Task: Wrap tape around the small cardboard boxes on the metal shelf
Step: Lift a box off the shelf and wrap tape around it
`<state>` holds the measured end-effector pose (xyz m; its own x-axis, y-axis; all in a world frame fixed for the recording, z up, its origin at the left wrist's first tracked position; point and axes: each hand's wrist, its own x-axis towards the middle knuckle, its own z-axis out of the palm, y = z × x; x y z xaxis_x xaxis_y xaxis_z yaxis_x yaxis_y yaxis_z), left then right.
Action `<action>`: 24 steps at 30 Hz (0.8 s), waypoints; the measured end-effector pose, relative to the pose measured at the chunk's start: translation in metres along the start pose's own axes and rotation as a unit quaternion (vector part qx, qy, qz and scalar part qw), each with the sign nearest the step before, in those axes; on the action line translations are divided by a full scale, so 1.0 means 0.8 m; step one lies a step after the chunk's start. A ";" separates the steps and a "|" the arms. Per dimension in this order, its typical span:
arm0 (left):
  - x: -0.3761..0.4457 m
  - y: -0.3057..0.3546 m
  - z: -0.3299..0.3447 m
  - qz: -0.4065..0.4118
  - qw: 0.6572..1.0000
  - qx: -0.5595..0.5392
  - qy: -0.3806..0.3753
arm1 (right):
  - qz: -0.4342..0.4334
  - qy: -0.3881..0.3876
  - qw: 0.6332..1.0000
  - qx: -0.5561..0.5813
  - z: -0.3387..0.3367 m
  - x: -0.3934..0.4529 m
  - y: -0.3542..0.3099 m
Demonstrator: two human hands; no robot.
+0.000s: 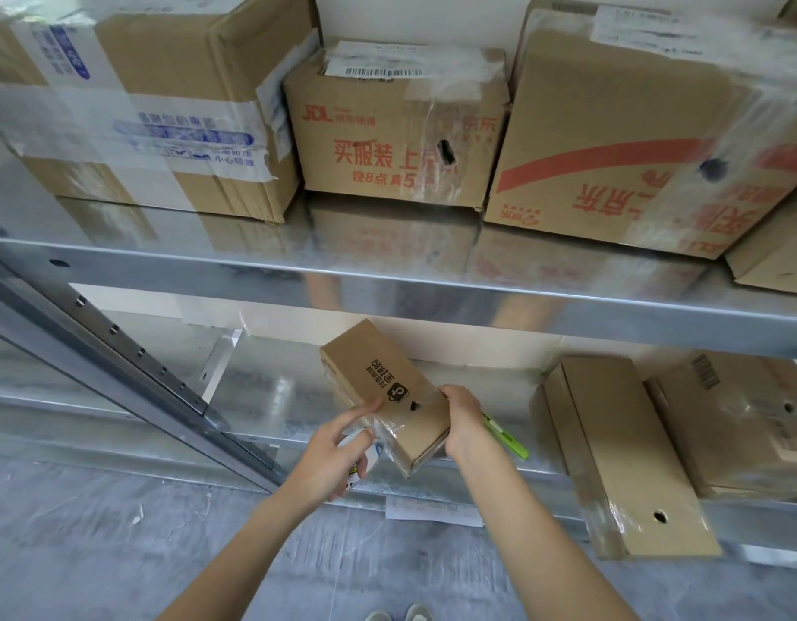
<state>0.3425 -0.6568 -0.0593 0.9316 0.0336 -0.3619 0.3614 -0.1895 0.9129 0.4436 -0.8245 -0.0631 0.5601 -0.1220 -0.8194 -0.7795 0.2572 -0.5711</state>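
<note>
Lying on the lower metal shelf (262, 396), the small cardboard box (378, 387) runs its long axis from near-right to far-left. The right hand (461, 416) grips its near right edge; the left hand (336, 450) holds the tape roll (365, 454), clear tape (394, 425) stretched over the box.

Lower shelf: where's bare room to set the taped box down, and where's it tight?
Bare lower shelf left of the small box, between it and the angled upright. The left hand with the tape roll hovers at its front edge. Tight on the right: green cutter beside the right hand, then long flat box and another box.
</note>
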 end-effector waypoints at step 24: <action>0.008 -0.004 -0.001 0.003 0.999 -0.036 0.000 | -0.618 0.066 0.405 -0.670 -0.029 -0.040 0.088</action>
<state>0.3469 -0.6552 -0.0645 0.9335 0.0330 -0.3570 0.3583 -0.1186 0.9260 0.3643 -0.8245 -0.0781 0.8038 0.5639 0.1894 0.5725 -0.8198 0.0111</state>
